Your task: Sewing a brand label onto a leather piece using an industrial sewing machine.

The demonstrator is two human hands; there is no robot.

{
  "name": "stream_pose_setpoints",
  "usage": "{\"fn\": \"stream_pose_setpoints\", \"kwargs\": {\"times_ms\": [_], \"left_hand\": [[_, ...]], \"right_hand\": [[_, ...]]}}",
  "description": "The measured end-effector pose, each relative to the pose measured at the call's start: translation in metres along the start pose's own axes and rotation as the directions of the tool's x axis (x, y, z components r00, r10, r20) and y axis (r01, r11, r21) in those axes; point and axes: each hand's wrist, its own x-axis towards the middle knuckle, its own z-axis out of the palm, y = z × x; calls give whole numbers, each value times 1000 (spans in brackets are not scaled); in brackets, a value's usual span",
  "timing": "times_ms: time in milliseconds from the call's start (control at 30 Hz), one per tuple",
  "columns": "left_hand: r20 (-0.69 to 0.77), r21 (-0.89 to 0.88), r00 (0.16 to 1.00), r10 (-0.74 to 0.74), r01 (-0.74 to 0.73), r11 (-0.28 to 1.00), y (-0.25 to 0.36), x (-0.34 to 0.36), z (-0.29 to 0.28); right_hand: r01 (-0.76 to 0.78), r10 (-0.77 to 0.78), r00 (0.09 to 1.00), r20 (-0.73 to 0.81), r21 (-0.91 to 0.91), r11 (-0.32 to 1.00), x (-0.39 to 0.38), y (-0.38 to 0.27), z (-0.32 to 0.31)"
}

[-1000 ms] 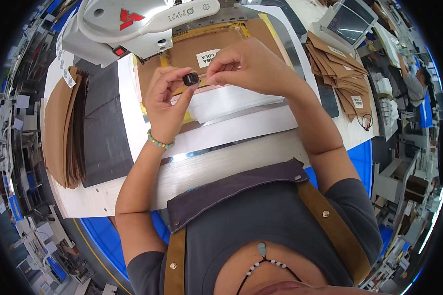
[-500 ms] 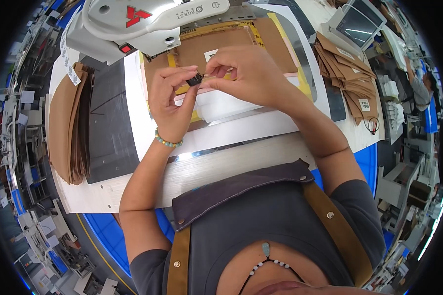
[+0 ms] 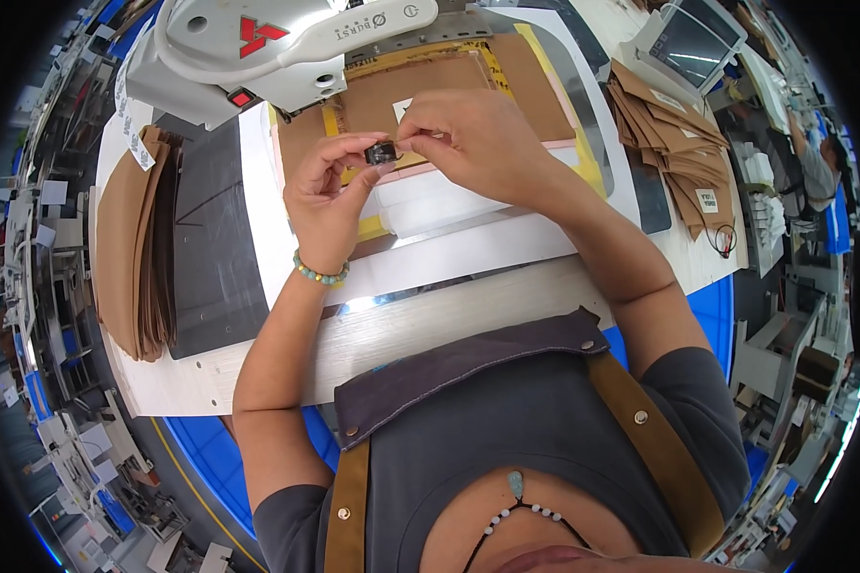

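Note:
Between the thumb and fingers of my left hand (image 3: 325, 205) is a small, dark, round bobbin case (image 3: 380, 153) with a shiny rim. My right hand (image 3: 483, 143) is close against its right side, thumb and forefinger pinched together. Whatever those fingertips hold, perhaps a thread, is too fine to make out. Both hands are raised over a sewing template (image 3: 535, 91) with brown panels, yellow tape edges and a white strip (image 3: 435, 207) along its near side.
A white sewing machine head (image 3: 258, 57) overhangs the far left of the table. Brown panels (image 3: 129, 258) stand stacked at the left; more brown pieces (image 3: 674, 143) lie fanned at the right. Behind those is a control screen (image 3: 693, 43). A pale wooden table edge (image 3: 449, 325) runs before me.
My left hand has shifted slightly left and turned, so the bobbin case shows more of its round side. My right hand stays pinched beside it, moved only a little.

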Motion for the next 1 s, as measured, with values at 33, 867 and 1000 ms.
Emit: {"fn": "stream_pose_setpoints", "kwargs": {"times_ms": [33,867,1000], "left_hand": [[8,-90,996,-87,87,992,1,-1,0],[-7,-613,869,-494,387,689,-10,-2,3],[-82,-515,906,-416,319,796,-2,1,4]], "right_hand": [[-1,1,1000,-1,0,1000,-1,0,2],[131,-148,988,49,245,961,-11,3,44],[-132,92,991,102,525,841,0,8,24]]}}
